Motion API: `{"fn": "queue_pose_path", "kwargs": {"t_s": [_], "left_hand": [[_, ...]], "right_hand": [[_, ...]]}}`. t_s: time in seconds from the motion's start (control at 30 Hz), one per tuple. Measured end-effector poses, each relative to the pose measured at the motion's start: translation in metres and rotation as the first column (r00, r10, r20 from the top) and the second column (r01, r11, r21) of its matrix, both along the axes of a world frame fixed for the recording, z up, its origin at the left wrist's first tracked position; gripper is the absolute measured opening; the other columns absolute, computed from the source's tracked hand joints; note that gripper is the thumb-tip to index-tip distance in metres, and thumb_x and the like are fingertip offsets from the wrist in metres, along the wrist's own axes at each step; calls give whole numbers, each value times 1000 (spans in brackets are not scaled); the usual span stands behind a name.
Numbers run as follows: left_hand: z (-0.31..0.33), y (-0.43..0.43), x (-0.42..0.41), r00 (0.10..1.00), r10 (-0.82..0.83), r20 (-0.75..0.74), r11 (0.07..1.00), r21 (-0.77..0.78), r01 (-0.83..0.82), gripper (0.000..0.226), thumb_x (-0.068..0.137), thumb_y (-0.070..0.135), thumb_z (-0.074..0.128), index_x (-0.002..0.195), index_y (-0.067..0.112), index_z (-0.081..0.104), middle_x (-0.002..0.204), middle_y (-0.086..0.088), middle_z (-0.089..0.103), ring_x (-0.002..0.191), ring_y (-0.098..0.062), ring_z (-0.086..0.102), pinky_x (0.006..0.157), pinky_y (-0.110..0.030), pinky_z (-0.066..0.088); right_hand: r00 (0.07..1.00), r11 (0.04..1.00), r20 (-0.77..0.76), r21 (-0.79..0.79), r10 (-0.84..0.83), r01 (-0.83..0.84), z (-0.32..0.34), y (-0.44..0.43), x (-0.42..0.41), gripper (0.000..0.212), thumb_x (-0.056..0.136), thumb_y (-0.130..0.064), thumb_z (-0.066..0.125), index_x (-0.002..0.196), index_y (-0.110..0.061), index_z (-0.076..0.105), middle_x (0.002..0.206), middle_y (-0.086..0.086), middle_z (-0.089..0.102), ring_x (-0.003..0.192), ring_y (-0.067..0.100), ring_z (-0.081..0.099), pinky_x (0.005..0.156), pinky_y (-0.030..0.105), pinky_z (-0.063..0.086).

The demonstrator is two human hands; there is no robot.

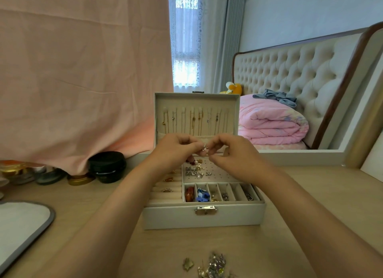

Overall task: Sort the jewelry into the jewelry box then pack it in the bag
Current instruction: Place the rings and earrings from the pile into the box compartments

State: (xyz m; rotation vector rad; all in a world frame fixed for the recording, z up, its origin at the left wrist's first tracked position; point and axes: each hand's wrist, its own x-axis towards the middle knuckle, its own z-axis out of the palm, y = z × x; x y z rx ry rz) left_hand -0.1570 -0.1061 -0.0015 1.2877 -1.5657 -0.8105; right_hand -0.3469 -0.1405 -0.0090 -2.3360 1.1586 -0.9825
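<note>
Loose jewelry [213, 264] is lying in a small glittering heap at the near edge of the bench [300, 215], with one separate piece [188, 264] just to its left. Beyond it, the jewelry box [204, 216] is standing open in the middle of the bench, its clasp facing the person. Its narrow front compartments [234, 191] are holding red, blue and gold-coloured items, the ring rolls [165, 186] at the left are carrying a few rings, and silver earrings are sitting on the perforated panel [219, 170] behind. Above that panel the left hand [176, 148] and the right hand [232, 153] are meeting, each pinching with curled fingers a small silver piece [204, 147] held between them. The upright lid [196, 97] is showing a row of necklaces [193, 119] hanging inside. To the left, a grey-rimmed white tray [22, 221] is lying near the bench edge, and farther back black tins [107, 166] and a gold-lidded jar [80, 179] are sitting under the hem of a pink cloth [83, 70]. Farther off, a folded pink quilt [269, 124] is resting on a bed [290, 70] with a tufted headboard, and daylight is coming through a curtained window [186, 50].
</note>
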Motion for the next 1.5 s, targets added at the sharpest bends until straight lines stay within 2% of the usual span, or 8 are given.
{"fn": "queue_pose_path", "kwargs": {"t_s": [0.27,0.47,0.73,0.87,1.0,1.13,1.27,1.5], "left_hand": [[4,5,-4,997,-68,-28,996,55,69,19,96,34,63,99,23,78,87,6,77,72,-11,62,62,-17,49],[3,5,-4,997,-75,5,995,72,75,18,97,33,63,89,26,77,86,3,77,68,-6,63,60,-13,48],[1,3,0,998,-59,7,998,-32,60,17,97,19,63,110,23,74,88,4,77,71,-10,66,66,-16,54],[-1,2,2,996,-89,27,995,-46,90,16,94,18,67,103,25,77,91,1,77,76,-12,67,75,-25,60],[-1,4,3,992,-112,64,993,-34,114,10,94,22,68,99,27,75,88,5,75,76,-9,67,67,-16,53],[-1,4,4,992,-102,75,994,-44,105,4,92,24,70,93,25,74,87,3,74,74,-9,66,64,-14,51],[2,3,6,995,-67,75,995,-65,72,7,93,24,69,95,19,74,88,-1,74,72,-6,64,62,-12,48],[5,3,1,993,-49,107,996,-70,57,7,92,23,69,90,19,75,91,-5,74,81,-18,69,74,-25,57]], "right_hand": [[959,999,284,32,0,-9,6,6,0,21,79,-16,84,90,-30,73,87,-8,72,54,13,54,55,21,50],[959,994,281,107,-13,-18,3,7,0,10,83,-16,81,87,-25,79,57,-16,65,46,1,51,54,13,45],[957,964,291,249,19,-95,6,9,-4,9,91,-22,73,84,-17,77,52,-6,61,45,10,46,50,16,43],[968,959,246,262,40,-107,7,11,-6,19,94,-24,69,84,-9,74,50,2,55,41,8,44,48,13,40],[968,953,243,270,68,-135,7,12,-5,20,95,-24,68,83,-9,73,49,2,54,40,8,43,46,13,38],[973,967,228,233,47,-102,7,10,-1,18,93,-29,70,85,-13,74,54,-1,62,41,9,47,47,15,40],[954,992,300,114,11,-47,7,9,2,14,85,-23,79,95,-25,70,88,-1,72,48,14,58,55,23,52],[970,999,241,-4,45,-45,11,15,4,20,81,-18,83,90,-34,76,59,-29,64,49,3,58,58,9,46]]}}
